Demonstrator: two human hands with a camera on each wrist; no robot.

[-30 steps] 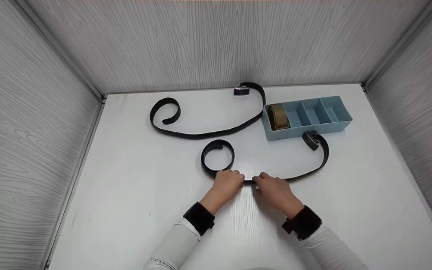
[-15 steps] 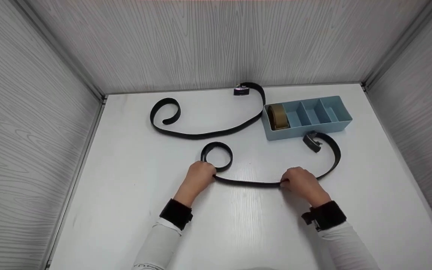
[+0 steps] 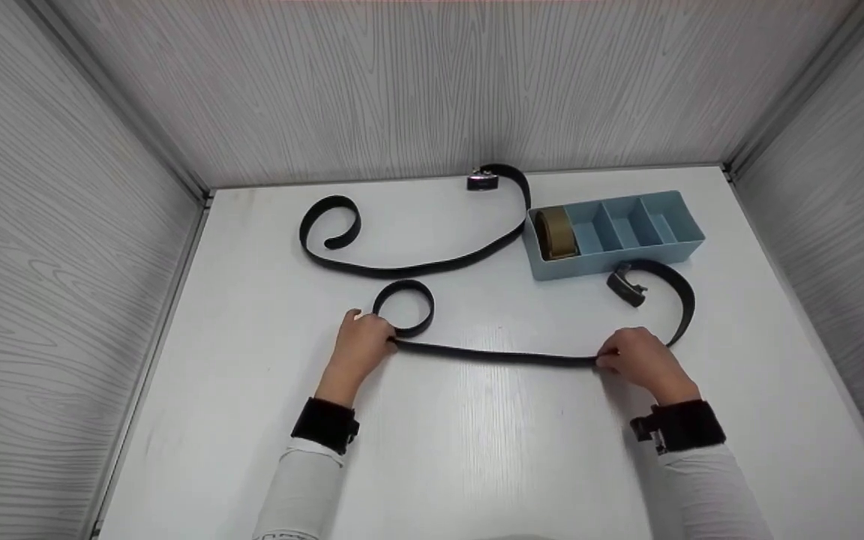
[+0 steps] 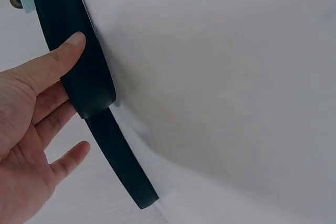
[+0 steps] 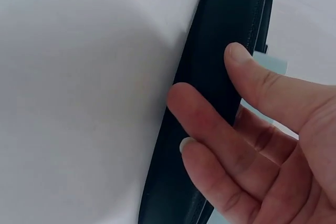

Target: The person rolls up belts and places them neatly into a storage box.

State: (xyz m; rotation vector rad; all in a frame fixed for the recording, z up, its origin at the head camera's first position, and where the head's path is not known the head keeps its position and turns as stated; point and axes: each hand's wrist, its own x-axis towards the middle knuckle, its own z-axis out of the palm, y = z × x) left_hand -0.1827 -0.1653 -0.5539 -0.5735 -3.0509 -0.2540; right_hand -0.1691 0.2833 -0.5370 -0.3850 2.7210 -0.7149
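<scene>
A black belt stands on edge across the front of the white table, with its tail coiled in a ring at the left. Beside that ring, my left hand pinches the strap. In the left wrist view its thumb presses the belt's face, with fingers behind. My right hand holds the strap farther right, short of the curve to the metal buckle. The right wrist view shows the thumb and fingers on the dark leather.
A second black belt curves across the back, its buckle near the rear wall. At the back right stands a light-blue divided box, with a brown coiled strap in its leftmost compartment. Walls close off the back and both sides.
My hands have slid apart along the belt, left hand leftward and right hand rightward, leaving a long straight stretch between them. The coil has shifted left and the buckle end bows farther right.
</scene>
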